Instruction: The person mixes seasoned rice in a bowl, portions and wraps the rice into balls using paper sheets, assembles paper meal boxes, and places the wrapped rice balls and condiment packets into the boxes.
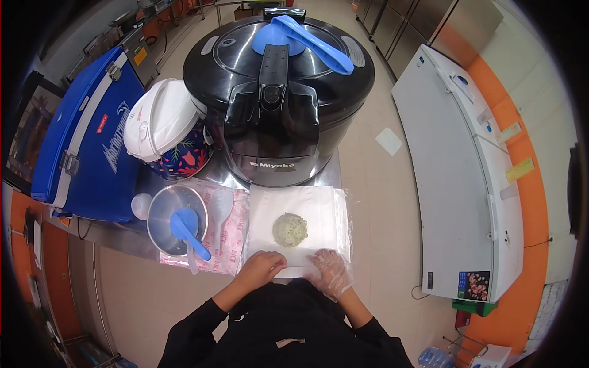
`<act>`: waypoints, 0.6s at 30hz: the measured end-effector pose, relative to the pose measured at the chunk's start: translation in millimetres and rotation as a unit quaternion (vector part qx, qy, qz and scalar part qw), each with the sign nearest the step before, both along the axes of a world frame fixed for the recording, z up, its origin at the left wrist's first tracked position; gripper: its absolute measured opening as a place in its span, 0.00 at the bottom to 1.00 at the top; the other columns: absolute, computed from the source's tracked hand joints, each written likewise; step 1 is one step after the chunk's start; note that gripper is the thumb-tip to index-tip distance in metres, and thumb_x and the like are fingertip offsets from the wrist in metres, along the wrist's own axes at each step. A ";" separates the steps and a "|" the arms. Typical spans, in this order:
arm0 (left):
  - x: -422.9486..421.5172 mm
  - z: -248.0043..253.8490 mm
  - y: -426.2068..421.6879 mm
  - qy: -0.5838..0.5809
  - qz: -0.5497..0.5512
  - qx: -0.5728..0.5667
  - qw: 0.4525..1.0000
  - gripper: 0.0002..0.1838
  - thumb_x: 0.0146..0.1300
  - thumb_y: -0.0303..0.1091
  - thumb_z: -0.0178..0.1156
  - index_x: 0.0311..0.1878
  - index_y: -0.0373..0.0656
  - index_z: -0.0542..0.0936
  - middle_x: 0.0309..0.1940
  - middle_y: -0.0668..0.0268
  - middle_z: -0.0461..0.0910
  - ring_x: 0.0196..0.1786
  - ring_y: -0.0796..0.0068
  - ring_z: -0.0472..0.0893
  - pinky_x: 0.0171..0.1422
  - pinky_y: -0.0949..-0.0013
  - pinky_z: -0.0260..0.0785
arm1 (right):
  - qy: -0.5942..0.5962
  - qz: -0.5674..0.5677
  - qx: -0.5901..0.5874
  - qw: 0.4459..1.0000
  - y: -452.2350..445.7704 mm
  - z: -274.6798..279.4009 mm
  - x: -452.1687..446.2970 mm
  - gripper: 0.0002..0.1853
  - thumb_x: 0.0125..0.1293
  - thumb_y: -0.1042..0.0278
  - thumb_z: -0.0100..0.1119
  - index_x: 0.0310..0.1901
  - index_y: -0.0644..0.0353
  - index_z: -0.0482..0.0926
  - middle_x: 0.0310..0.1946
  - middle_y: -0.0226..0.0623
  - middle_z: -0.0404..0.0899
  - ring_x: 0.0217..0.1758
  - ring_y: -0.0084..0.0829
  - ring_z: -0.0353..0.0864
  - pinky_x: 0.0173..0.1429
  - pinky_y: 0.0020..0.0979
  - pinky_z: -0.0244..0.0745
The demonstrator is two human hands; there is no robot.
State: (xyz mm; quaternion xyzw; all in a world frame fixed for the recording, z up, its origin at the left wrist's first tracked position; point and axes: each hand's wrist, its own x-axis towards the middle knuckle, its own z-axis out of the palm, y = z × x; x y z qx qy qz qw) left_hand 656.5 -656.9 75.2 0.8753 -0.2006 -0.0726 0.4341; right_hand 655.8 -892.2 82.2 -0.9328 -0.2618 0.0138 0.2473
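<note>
While the rice mound rests on the white paper sheets at lower centre of the frame, both hands are positioned at the sheets' near edge. The bare left hand is narrow, fingers curled at the edge; the right hand, in a clear plastic glove, is partly bent at the near right corner. Whether either actually pinches the paper cannot be told. This spacing probably controls the edge from both sides without contacting the mound.

At lower left, the blue scoop sits in the steel bowl, its handle over the rim, presumably for easy pickup. The rice paddle lies between bowl and sheets, likely for short reach. At upper centre, a second blue scoop rests on the closed lid of the Miyako rice cooker.
</note>
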 end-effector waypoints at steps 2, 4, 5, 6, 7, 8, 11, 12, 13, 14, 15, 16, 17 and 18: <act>3.1 5.0 0.2 0.002 0.008 -0.015 1.000 0.07 0.56 0.35 0.61 0.34 0.42 0.78 0.29 0.63 0.79 0.34 0.60 0.79 0.43 0.63 0.68 | 0.002 -0.006 -0.008 1.000 -0.5 -11.7 8.7 0.15 0.51 0.61 0.64 0.40 0.56 0.80 0.37 0.40 0.78 0.46 0.43 0.74 0.52 0.43 0.69; 5.7 6.7 1.9 0.007 0.017 -0.021 1.000 0.08 0.56 0.35 0.62 0.36 0.43 0.78 0.30 0.63 0.80 0.35 0.60 0.79 0.43 0.63 0.68 | 0.009 0.026 -0.088 0.996 -3.3 -11.2 19.5 0.11 0.53 0.61 0.60 0.37 0.55 0.81 0.37 0.38 0.77 0.43 0.40 0.74 0.48 0.40 0.70; 7.1 6.5 2.8 0.011 0.021 -0.022 0.999 0.08 0.56 0.35 0.62 0.37 0.43 0.79 0.30 0.63 0.80 0.34 0.61 0.79 0.43 0.63 0.68 | 0.011 0.042 -0.128 0.991 -5.2 -10.4 25.3 0.10 0.55 0.61 0.58 0.35 0.54 0.81 0.37 0.36 0.77 0.41 0.39 0.75 0.46 0.39 0.70; 9.1 7.7 3.2 0.015 0.025 -0.023 0.999 0.09 0.56 0.35 0.62 0.38 0.44 0.79 0.30 0.63 0.80 0.34 0.61 0.80 0.43 0.62 0.69 | 0.001 0.040 -0.095 0.995 -6.4 -9.8 30.3 0.08 0.55 0.62 0.57 0.34 0.54 0.81 0.35 0.36 0.77 0.40 0.38 0.75 0.45 0.39 0.70; 12.3 10.0 4.1 0.023 0.030 -0.017 0.999 0.09 0.56 0.36 0.62 0.37 0.44 0.80 0.30 0.63 0.80 0.35 0.60 0.80 0.43 0.62 0.69 | -0.010 0.039 -0.061 0.997 -7.7 -9.1 35.3 0.07 0.55 0.62 0.57 0.32 0.54 0.81 0.34 0.35 0.77 0.39 0.38 0.75 0.45 0.39 0.70; 16.4 13.7 6.0 0.031 0.034 -0.011 0.999 0.09 0.56 0.37 0.62 0.37 0.43 0.80 0.31 0.63 0.80 0.35 0.60 0.80 0.42 0.62 0.69 | -0.020 0.037 -0.028 0.999 -8.7 -8.3 40.0 0.07 0.55 0.63 0.56 0.31 0.53 0.81 0.33 0.34 0.78 0.38 0.37 0.75 0.44 0.39 0.70; 31.4 6.6 19.6 0.006 0.048 0.034 0.998 0.10 0.56 0.39 0.62 0.36 0.43 0.81 0.32 0.62 0.80 0.35 0.58 0.79 0.42 0.61 0.70 | -0.016 0.017 -0.016 1.000 -9.4 -5.1 58.1 0.06 0.55 0.63 0.56 0.30 0.53 0.81 0.29 0.35 0.77 0.36 0.37 0.75 0.44 0.38 0.70; 38.0 5.1 24.8 -0.012 0.054 0.054 0.997 0.11 0.56 0.40 0.62 0.35 0.43 0.81 0.32 0.62 0.80 0.35 0.57 0.79 0.41 0.61 0.70 | -0.017 0.011 -0.004 1.000 -8.1 -2.8 65.9 0.06 0.55 0.63 0.56 0.29 0.53 0.81 0.29 0.35 0.77 0.35 0.37 0.75 0.44 0.38 0.70; 44.4 4.5 28.7 -0.003 0.087 0.040 0.995 0.13 0.56 0.42 0.62 0.34 0.41 0.81 0.32 0.60 0.80 0.36 0.54 0.79 0.41 0.61 0.70 | -0.018 0.006 0.007 1.000 -6.1 -0.2 73.9 0.06 0.55 0.63 0.56 0.29 0.53 0.81 0.28 0.36 0.77 0.35 0.38 0.75 0.43 0.38 0.70; 51.5 4.3 30.0 0.013 0.107 0.025 0.994 0.13 0.56 0.42 0.62 0.34 0.41 0.81 0.32 0.59 0.81 0.36 0.54 0.79 0.40 0.61 0.70 | -0.019 0.000 0.019 1.000 -4.5 1.1 78.9 0.06 0.55 0.63 0.56 0.28 0.53 0.80 0.28 0.36 0.77 0.35 0.38 0.75 0.43 0.38 0.69; 59.0 2.7 30.9 0.030 0.127 0.009 0.991 0.13 0.56 0.42 0.62 0.34 0.41 0.81 0.31 0.59 0.81 0.36 0.54 0.79 0.40 0.61 0.70 | -0.018 -0.023 0.016 0.999 -3.3 -5.3 83.8 0.06 0.56 0.64 0.56 0.28 0.54 0.80 0.28 0.36 0.77 0.35 0.38 0.75 0.43 0.38 0.69; 63.8 -1.1 31.0 0.048 0.147 -0.006 0.988 0.13 0.57 0.42 0.62 0.35 0.40 0.81 0.31 0.58 0.81 0.35 0.54 0.80 0.39 0.62 0.70 | -0.016 -0.047 0.012 0.999 -2.2 -19.3 90.3 0.07 0.56 0.64 0.55 0.27 0.55 0.80 0.28 0.37 0.77 0.35 0.39 0.75 0.43 0.38 0.69; 66.9 -10.1 29.5 0.062 0.170 -0.032 0.983 0.13 0.58 0.41 0.61 0.36 0.39 0.81 0.30 0.56 0.81 0.35 0.55 0.80 0.39 0.63 0.70 | -0.014 -0.070 0.010 0.997 -0.3 -32.3 96.8 0.07 0.57 0.64 0.55 0.27 0.55 0.79 0.27 0.37 0.77 0.35 0.39 0.75 0.43 0.39 0.69; 67.7 -21.4 26.0 0.061 0.202 -0.051 0.976 0.13 0.58 0.40 0.61 0.36 0.39 0.81 0.30 0.56 0.81 0.35 0.56 0.81 0.39 0.63 0.70 | -0.018 -0.073 0.001 0.997 1.4 -42.2 101.4 0.07 0.57 0.64 0.54 0.27 0.55 0.79 0.28 0.37 0.77 0.35 0.39 0.76 0.43 0.38 0.69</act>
